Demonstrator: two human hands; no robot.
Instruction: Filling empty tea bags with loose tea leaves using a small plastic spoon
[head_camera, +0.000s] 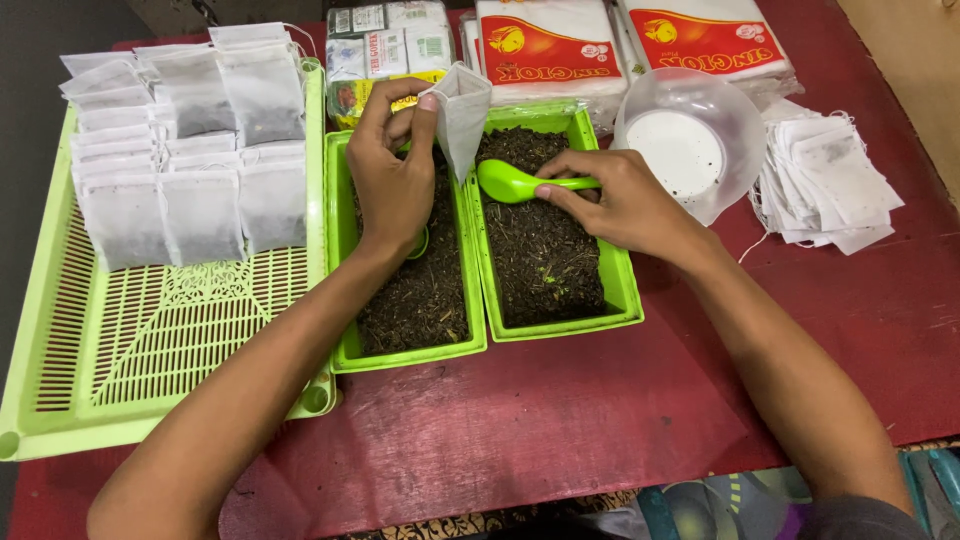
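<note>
White sachet (462, 115), lime-green spoon (515, 183), lime-green trays (478, 300) of dark brown loose tea (540, 250), dark red bench (560, 420), translucent white bowl (690, 145).

Warm indoor light is falling from above and a bit ahead, keeping the scene evenly bright. Soft shadows are pooling under the forearms on the red table (560, 420), and a faint sheen is showing on its worn surface. The clear plastic bowl (745, 130) is catching a mild glare, and the white packets at the top are glaring slightly. Focus is holding sharp in the middle, while the edges are bending slightly and the top-left corner is going dark.
</note>
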